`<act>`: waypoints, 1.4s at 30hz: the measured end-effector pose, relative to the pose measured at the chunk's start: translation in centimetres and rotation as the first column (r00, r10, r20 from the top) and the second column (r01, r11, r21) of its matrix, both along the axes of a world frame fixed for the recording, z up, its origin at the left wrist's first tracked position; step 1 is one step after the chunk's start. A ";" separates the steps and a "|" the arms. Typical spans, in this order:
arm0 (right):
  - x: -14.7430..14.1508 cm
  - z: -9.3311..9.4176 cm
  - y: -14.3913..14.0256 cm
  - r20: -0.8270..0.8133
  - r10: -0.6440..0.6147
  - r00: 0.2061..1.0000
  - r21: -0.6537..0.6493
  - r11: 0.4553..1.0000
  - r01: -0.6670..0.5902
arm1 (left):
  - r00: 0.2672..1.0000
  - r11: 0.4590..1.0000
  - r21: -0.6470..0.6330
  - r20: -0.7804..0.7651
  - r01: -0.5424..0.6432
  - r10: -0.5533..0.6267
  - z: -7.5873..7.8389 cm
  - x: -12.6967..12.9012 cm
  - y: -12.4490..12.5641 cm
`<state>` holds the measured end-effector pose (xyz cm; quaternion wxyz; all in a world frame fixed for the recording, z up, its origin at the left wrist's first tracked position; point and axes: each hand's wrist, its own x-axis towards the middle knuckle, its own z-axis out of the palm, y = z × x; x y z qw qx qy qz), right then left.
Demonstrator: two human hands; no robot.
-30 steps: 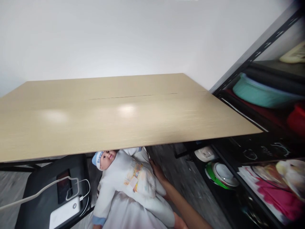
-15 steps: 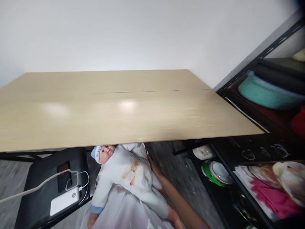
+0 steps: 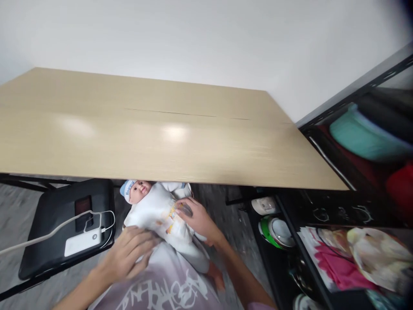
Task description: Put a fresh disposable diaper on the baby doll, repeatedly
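A baby doll [image 3: 153,200] in a white outfit and a blue-and-white cap lies slantwise on my lap, its head just under the table edge. Around its middle is a white diaper [image 3: 182,232] with a yellow-orange printed front. My right hand [image 3: 195,217] reaches over the doll from the right, its fingers bent and pinched at the diaper's front. Across the doll's arm and side on the left lies my left hand [image 3: 134,249], fingers curled over it; its fingertips are partly hidden and slightly blurred.
A wooden table [image 3: 200,150] spans the space ahead. At left, a black stool [image 3: 41,245] carries a white power bank [image 3: 82,243] with a cable. At right stands a dark shelf with a teal basin [image 3: 364,135], a pink cloth [image 3: 342,267] and a green-rimmed container [image 3: 267,232].
My left hand has come into view onto the doll's side. My right hand has moved from beside the doll up onto the diaper's front. The view has tilted down.
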<state>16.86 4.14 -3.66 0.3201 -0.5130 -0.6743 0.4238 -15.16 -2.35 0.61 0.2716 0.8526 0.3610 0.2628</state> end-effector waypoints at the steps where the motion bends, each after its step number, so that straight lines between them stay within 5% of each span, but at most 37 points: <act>1: -0.5 0.1 0.3 0.024 0.006 1.000 0.015 1.000 -0.006 | 0.999 1.000 0.021 -0.035 0.001 0.000 -0.2 0.8 0.2; 9: 0.3 -3.7 4.2 0.094 -0.090 0.992 0.110 0.991 0.080 | 0.977 0.999 0.000 -0.208 0.051 -0.050 -3.0 5.5 5.7; 14: 1.4 -3.7 4.9 0.151 -0.196 0.969 0.156 0.973 0.172 | 0.988 0.996 -0.061 -0.140 0.062 -0.070 -2.1 5.1 6.2; 17: -0.7 -1.8 3.5 0.140 -0.018 0.990 0.213 0.977 -0.013 | 0.981 0.977 -0.166 -0.120 0.132 -0.153 0.0 3.5 5.4; 20: -2.8 0.8 1.6 0.193 0.313 0.930 0.277 0.892 -0.358 | 0.961 0.918 -0.341 -0.110 0.204 -0.254 2.0 0.7 3.8; 23: -1.6 2.8 -0.7 0.257 0.386 0.886 0.241 0.862 -0.445 | 0.952 0.886 -0.416 -0.125 0.206 -0.280 3.0 -1.1 2.8; 25: 1.0 3.6 -2.4 0.240 0.348 0.906 0.095 0.921 -0.379 | 0.948 0.905 -0.381 -0.172 0.187 -0.268 3.2 -0.2 3.3; 28: 4.3 3.4 -5.0 0.151 0.246 0.957 -0.245 0.948 -0.205 | 0.939 0.966 -0.199 -0.268 0.167 -0.217 2.5 5.2 6.2; 30: 4.8 2.5 -6.3 0.234 0.168 0.958 -0.274 0.957 -0.100 | 0.894 0.973 -0.116 -0.387 0.197 -0.227 1.3 10.4 8.8; 34: 3.3 -0.1 -7.7 0.446 0.055 0.893 -0.180 0.983 0.029 | 0.777 0.944 -0.203 -0.536 0.259 -0.329 -2.3 18.2 11.9; 38: 3.4 -2.4 -9.0 0.456 -0.002 0.890 -0.237 0.964 0.123 | 0.806 0.963 -0.169 -0.528 0.211 -0.269 -4.1 18.4 11.4; 42: 4.4 -4.0 -9.7 0.421 -0.033 0.907 -0.324 0.928 0.184 | 0.860 0.981 -0.129 -0.474 0.142 -0.187 -2.8 15.5 10.5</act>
